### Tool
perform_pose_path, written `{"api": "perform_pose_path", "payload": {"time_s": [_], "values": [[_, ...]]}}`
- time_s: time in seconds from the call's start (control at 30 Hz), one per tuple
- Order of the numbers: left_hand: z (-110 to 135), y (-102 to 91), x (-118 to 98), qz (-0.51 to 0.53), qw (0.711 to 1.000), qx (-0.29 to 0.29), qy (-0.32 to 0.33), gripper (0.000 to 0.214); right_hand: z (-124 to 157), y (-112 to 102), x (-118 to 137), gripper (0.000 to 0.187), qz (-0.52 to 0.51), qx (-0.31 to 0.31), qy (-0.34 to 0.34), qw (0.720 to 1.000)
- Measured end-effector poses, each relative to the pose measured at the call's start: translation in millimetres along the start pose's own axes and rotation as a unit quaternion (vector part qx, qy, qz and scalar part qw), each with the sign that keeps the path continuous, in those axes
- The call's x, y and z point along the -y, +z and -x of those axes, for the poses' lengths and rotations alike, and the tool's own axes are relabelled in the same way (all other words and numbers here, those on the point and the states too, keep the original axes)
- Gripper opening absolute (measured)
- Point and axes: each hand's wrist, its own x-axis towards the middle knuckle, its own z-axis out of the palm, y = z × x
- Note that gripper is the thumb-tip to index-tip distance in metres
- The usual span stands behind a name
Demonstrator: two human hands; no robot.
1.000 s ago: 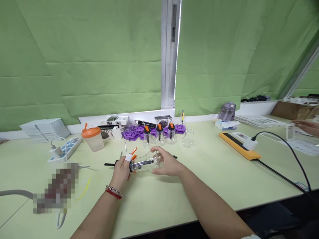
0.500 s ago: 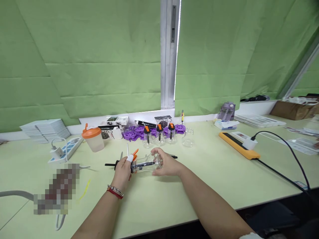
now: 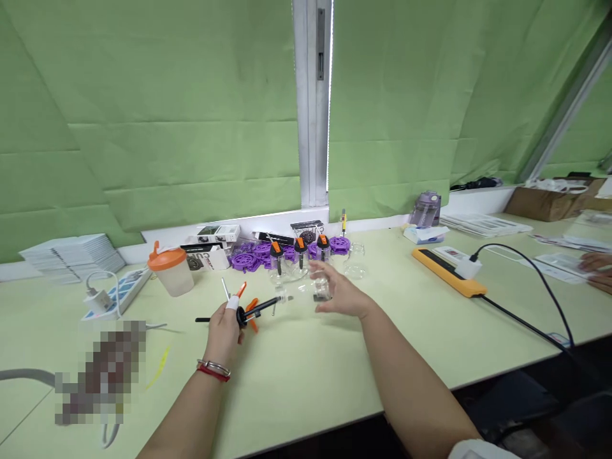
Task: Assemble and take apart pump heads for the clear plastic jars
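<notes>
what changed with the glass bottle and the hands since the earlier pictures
The right hand has drawn the glass bottle rightward along the black stem; whether the stem's tip has cleared the mouth is hard to tell. Nothing was let go: the left hand still grips the black-and-orange top, the right the bottle. The three bottles with orange-and-black lids still stand before the purple parts.

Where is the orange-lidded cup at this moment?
In the head view, the cup stands at left, between the white power strip and the boxes.
</notes>
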Motion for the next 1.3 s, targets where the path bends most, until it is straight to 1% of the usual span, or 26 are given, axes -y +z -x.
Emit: {"api": "perform_pose_path", "payload": {"time_s": [0.1, 0.17, 0.2, 0.27, 0.3, 0.37, 0.4, 0.43, 0.5, 0.6, 0.7, 0.77, 0.83, 0.9, 0.97, 1.0, 1.07, 1.1, 1.13, 1.17, 1.2, 1.27, 1.3], "values": [[-0.4, -1.5, -2.0, 0.033, 0.999, 0.002, -0.006, 0.028, 3.6, -24.7, -3.3, 0.086, -0.087, -0.127, -0.016, 0.988], [-0.8, -1.9, -1.3, 0.039, 0.999, 0.012, 0.002, 0.026, 7.0, -41.7, -7.9, 0.085, -0.13, -0.22, -0.006, 0.967], [-0.9, -1.9, -0.7, 0.036, 0.999, 0.017, 0.008, 0.025, 8.9, -50.2, -11.6, 0.084, -0.146, -0.275, 0.005, 0.95], [-0.4, -1.2, 0.3, 0.018, 0.999, 0.026, 0.021, 0.027, 13.4, -66.6, -22.2, 0.08, -0.161, -0.391, 0.033, 0.906], [0.2, -0.6, 0.6, 0.007, 0.999, 0.031, 0.026, 0.029, 16.3, -74.1, -28.9, 0.079, -0.159, -0.434, 0.06, 0.885], [1.9, 0.6, 0.8, -0.017, 0.998, 0.049, 0.039, 0.034, 23.8, -86.1, -44.0, 0.082, -0.124, -0.497, 0.123, 0.85], [2.8, 1.2, 0.8, -0.032, 0.997, 0.056, 0.044, 0.036, 28.5, -90.3, -51.7, 0.085, -0.098, -0.513, 0.153, 0.839], [3.7, 1.8, 0.8, -0.046, 0.996, 0.063, 0.05, 0.038, 33.5, -93.2, -59.1, 0.089, -0.067, -0.511, 0.185, 0.837], [5.3, 2.6, 1.0, -0.07, 0.993, 0.07, 0.056, 0.039, 43.3, -95.0, -71.7, 0.092, 0.008, -0.484, 0.245, 0.84], [6.1, 2.9, 1.8, -0.091, 0.992, 0.071, 0.059, 0.039, 52.5, -91.5, -83.4, 0.09, 0.139, -0.437, 0.289, 0.84], [5.1, 2.5, 3.1, -0.098, 0.99, 0.077, 0.06, 0.04, 51.8, -86.4, -86.8, 0.086, 0.259, -0.393, 0.336, 0.816], [4.1, 2.2, 4.4, -0.099, 0.99, 0.079, 0.06, 0.04, 48.3, -84.2, -86.7, 0.085, 0.314, -0.366, 0.356, 0.8], [3.3, 2.0, 5.8, -0.099, 0.99, 0.078, 0.061, 0.04, 45.1, -83.3, -86.2, 0.086, 0.347, -0.344, 0.362, 0.794], [3.1, 2.0, 7.2, -0.098, 0.99, 0.08, 0.062, 0.039, 43.7, -83.4, -85.3, 0.09, 0.358, -0.331, 0.363, 0.794], [3.5, 1.9, 8.0, -0.091, 0.99, 0.086, 0.065, 0.039, 44.1, -83.0, -82.1, 0.102, 0.354, -0.338, 0.357, 0.796], [3.9, 2.0, 8.0, -0.084, 0.99, 0.09, 0.065, 0.039, 44.8, -81.5, -78.9, 0.109, 0.353, -0.354, 0.35, 0.792], [4.9, 2.3, 7.2, -0.067, 0.991, 0.099, 0.062, 0.038, 46.0, -73.4, -68.0, 0.12, 0.363, -0.405, 0.31, 0.78], [5.7, 2.7, 6.5, -0.059, 0.991, 0.104, 0.059, 0.038, 46.2, -65.9, -60.3, 0.12, 0.379, -0.431, 0.273, 0.772], [6.6, 3.4, 5.6, -0.052, 0.991, 0.112, 0.054, 0.037, 46.0, -55.5, -51.3, 0.116, 0.405, -0.441, 0.205, 0.774], [7.7, 4.4, 4.7, -0.046, 0.991, 0.12, 0.048, 0.037, 45.3, -42.4, -41.4, 0.11, 0.429, -0.429, 0.125, 0.785], [9.2, 5.7, 3.9, -0.042, 0.99, 0.129, 0.042, 0.037, 44.0, -26.9, -31.3, 0.101, 0.45, -0.388, 0.046, 0.803], [12.9, 8.9, 3.0, -0.036, 0.987, 0.153, 0.031, 0.036, 39.5, 8.7, -12.7, 0.079, 0.479, -0.24, -0.092, 0.839], [15.1, 10.5, 2.8, -0.031, 0.985, 0.167, 0.027, 0.036, 36.4, 26.8, -5.2, 0.071, 0.487, -0.157, -0.144, 0.847]]}}
